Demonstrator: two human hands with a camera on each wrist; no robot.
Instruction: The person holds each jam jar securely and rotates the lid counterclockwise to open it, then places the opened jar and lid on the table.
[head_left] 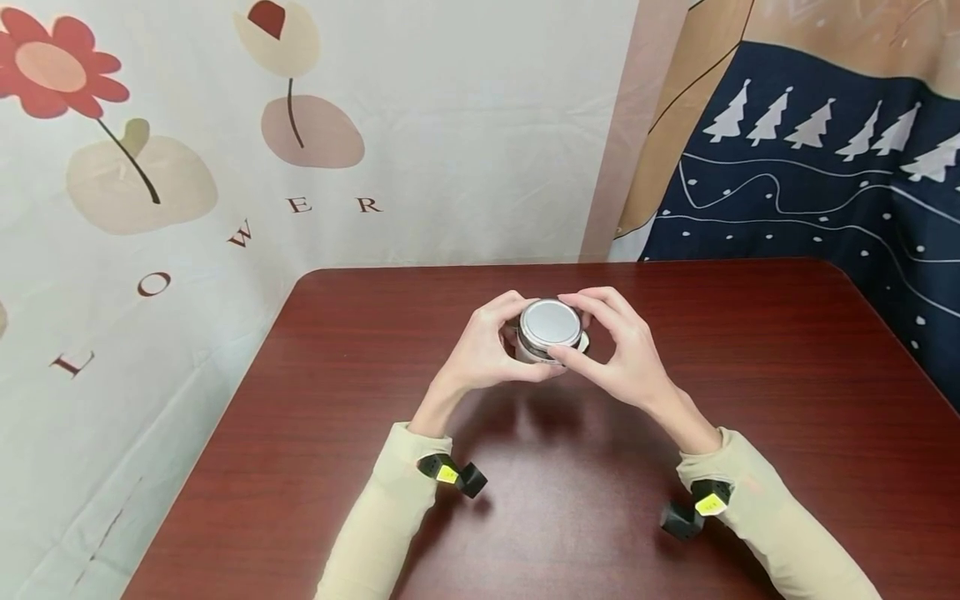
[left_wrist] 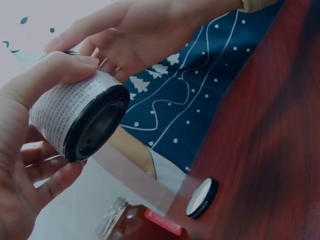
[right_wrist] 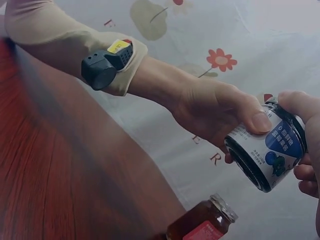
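A small jar (head_left: 536, 353) is held up by both hands above the table. It has a silver top (head_left: 551, 322), a white printed label with a blue patch, and dark contents or base. My left hand (head_left: 483, 346) grips the jar's body, the thumb across its label (right_wrist: 252, 142) in the right wrist view. At the upper rim, my right hand (head_left: 630, 354) pinches the top between thumb and fingers. Below, an amber glass jar (right_wrist: 200, 222) with a red label stands on the table; in the head view the held jar and hands hide it.
On the red-brown wooden table (head_left: 337, 433) lies a round lid (left_wrist: 202, 198) with a dark rim and pale face, beside the amber jar. A flower-printed curtain (head_left: 465, 133) and a navy cloth with white trees (head_left: 795, 192) hang behind the table's far edge.
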